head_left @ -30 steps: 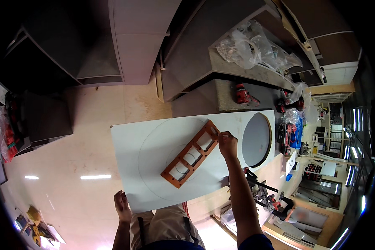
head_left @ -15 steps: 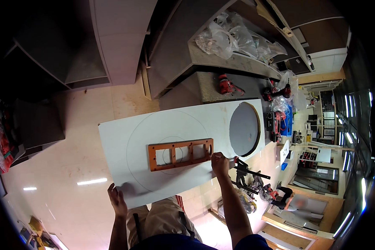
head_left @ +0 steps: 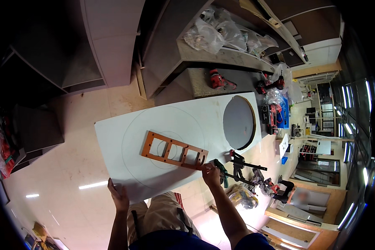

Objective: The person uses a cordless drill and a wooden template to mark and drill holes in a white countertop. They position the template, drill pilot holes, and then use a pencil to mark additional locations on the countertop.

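Head view: the right hand (head_left: 211, 174) pinches the orange frame (head_left: 166, 157) by its right end at the white board's (head_left: 213, 133) near edge; its 3 square openings span the board's middle. The left hand (head_left: 120, 197) is by the near-left corner, grip unclear. Positioning seems in hand; further shifting calls for a steady pinch.

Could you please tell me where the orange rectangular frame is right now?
In the head view, the orange rectangular frame is over the middle of the white board, left of the large round hole, with the right hand at its right end.
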`<state>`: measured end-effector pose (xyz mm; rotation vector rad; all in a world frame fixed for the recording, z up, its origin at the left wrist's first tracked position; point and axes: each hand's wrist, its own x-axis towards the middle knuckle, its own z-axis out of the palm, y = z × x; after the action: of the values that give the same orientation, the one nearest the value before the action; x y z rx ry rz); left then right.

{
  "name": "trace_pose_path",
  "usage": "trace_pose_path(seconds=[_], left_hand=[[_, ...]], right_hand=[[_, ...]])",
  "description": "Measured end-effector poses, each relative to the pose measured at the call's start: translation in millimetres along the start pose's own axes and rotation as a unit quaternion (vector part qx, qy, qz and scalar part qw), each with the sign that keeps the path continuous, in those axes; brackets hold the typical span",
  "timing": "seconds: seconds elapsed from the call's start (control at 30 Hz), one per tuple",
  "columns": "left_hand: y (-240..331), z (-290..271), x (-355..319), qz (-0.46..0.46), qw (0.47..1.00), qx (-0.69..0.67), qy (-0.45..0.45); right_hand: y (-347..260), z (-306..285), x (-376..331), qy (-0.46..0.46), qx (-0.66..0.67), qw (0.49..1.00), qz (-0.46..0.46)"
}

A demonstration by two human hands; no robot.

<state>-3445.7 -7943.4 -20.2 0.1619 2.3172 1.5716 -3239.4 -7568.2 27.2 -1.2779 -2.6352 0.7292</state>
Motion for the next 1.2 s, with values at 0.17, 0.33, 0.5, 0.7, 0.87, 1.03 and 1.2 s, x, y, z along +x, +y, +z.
trace_pose_path(seconds=[0.17, 0.33, 0.5, 0.7, 0.87, 1.03, 1.2], left_hand=[[8, 0, 2, -0.051, 0.998, -0.022, -0.013], [-6, 2, 1, -0.032, 0.999, -0.003, 0.006], [-16, 2, -1, -0.042, 0.999, -0.009, 0.004], [-16, 3, -6, -0.051, 0.998, -0.024, 0.02], [-19, 0, -13, -0.084, 0.996, -0.037, 0.004], [-25, 0, -17, -0.096, 0.995, -0.033, 0.011], [-27, 0, -18, -0.072, 0.992, -0.105, 0.003]], right_hand=[[-17, 3, -33, -0.031, 0.063, 0.997, 0.015], [-40, 6, -63, -0.075, 0.075, 0.994, 0.039], [-55, 12, -78, -0.093, 0.108, 0.99, 0.016], [-67, 18, -84, -0.117, 0.107, 0.987, -0.006], [-69, 24, -81, -0.146, 0.115, 0.982, -0.018], [-69, 25, -78, -0.179, 0.104, 0.975, -0.078], [-83, 29, -75, -0.249, 0.124, 0.956, -0.097]])
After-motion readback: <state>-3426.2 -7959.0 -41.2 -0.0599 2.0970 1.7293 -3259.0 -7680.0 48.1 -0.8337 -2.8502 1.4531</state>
